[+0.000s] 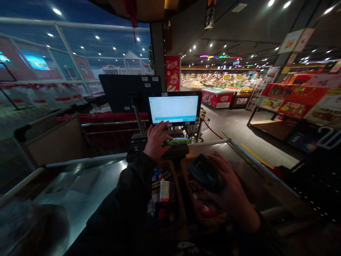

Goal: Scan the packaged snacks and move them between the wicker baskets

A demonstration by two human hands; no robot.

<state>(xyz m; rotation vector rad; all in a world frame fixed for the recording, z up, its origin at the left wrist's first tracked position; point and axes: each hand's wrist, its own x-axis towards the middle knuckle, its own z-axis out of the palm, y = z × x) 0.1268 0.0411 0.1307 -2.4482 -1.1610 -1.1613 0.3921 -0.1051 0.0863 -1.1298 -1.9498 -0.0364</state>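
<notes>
My left hand [156, 141] reaches forward in front of the lit screen. Its thumb and forefinger close on the left end of a small green packet [177, 141] with a printed label, while the other fingers stretch up. The packet is just above the dark keyboard area. In my right hand [230, 183] is a black handheld barcode scanner [205, 173], its rounded head pointing left. It is above a wicker basket [188, 174] with small packaged goods. Another wicker basket [174, 174], holding boxes and packs, is below my left forearm.
A checkout monitor [174, 108] stands ahead, beside the back of a second dark display [129, 93]. A metal counter [90, 188] spreads left. Beyond it are a shopping cart [204, 124], a red freezer [216, 97] and shelves of boxed goods [293, 96].
</notes>
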